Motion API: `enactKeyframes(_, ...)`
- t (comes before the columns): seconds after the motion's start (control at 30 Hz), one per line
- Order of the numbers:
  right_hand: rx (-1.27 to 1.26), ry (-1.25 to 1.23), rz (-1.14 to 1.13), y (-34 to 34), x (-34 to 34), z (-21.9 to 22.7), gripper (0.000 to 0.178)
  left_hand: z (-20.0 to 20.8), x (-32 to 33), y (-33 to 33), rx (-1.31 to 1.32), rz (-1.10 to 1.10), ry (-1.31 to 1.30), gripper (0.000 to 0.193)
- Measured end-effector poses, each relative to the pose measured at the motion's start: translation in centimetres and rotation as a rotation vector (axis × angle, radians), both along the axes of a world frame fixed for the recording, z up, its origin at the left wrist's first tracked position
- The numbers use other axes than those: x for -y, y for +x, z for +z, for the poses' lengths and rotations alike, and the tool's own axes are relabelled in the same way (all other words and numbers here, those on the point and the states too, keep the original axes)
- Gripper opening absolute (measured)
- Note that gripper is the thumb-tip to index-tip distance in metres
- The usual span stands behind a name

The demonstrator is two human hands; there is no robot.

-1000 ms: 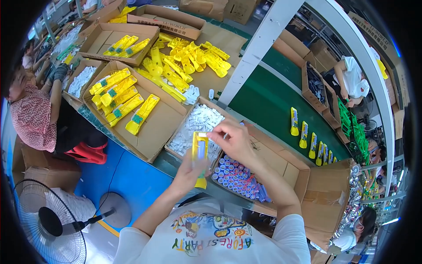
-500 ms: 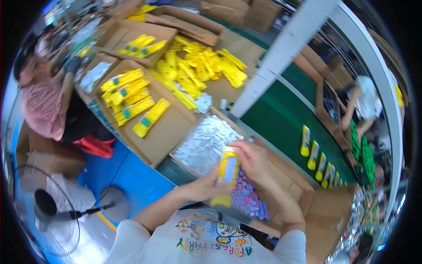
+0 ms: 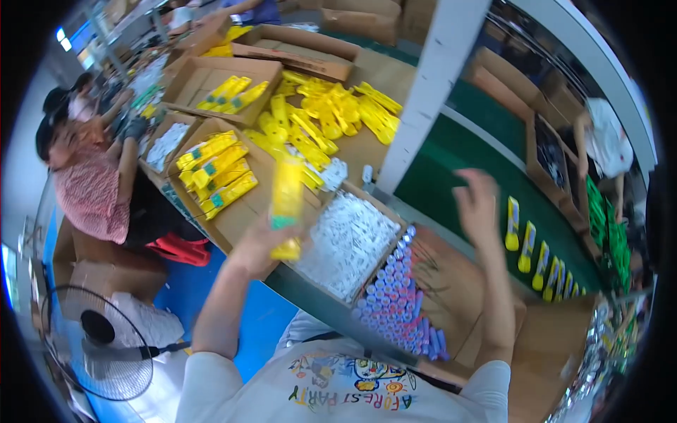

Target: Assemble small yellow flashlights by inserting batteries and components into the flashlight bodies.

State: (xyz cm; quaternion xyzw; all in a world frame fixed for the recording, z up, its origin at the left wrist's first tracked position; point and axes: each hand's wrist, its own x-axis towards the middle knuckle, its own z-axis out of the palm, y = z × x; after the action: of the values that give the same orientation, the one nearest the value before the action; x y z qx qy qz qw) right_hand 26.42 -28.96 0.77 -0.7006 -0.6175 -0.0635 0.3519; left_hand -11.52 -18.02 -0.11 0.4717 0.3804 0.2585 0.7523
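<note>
My left hand (image 3: 255, 247) is closed around a long yellow plastic piece (image 3: 288, 194) with a green patch near its lower part. It holds the piece upright, above the edge of a cardboard box (image 3: 247, 158), and motion blurs it. In that box lie several similar yellow pieces (image 3: 218, 169) with green patches. My right hand (image 3: 478, 203) is raised over the green conveyor belt (image 3: 441, 176), fingers apart and nothing seen in them. To its right, a row of yellow pieces with pale labels (image 3: 527, 247) lies on the belt.
Small white parts fill a tray (image 3: 349, 243) before me; purple cylinders (image 3: 395, 303) stand beside it. Loose yellow parts (image 3: 324, 113) are heaped farther back. A pale post (image 3: 438, 88) rises beside the belt. A co-worker (image 3: 92, 183) sits left, near a fan (image 3: 97, 338).
Both hands were together on a pale-labelled yellow piece. They have parted, the left going left, the right up toward the belt. The separate piece at the box's near side is gone.
</note>
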Motion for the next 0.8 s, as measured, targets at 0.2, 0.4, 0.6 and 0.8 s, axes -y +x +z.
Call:
enactKeyframes(0.2,-0.055,0.081,0.709,-13.9,4.8,0.3,0.018,-1.8,8.9,6.1,0.265,-0.038,-0.069,0.068)
enactKeyframes(0.4,-0.767,-0.191,0.195,-16.4,6.3,1.9,0.013,-2.9,12.3,6.7,0.361,-0.142,0.073,0.040)
enactKeyframes(0.6,-0.388,0.008,0.106,-18.4,8.8,-1.0,0.011,-4.2,13.3,7.1,0.280,-0.098,0.045,0.046)
enactKeyframes(0.8,-0.613,-0.109,0.291,-15.8,11.2,-1.1,0.011,-5.7,12.9,6.1,0.256,-0.125,-0.080,0.046)
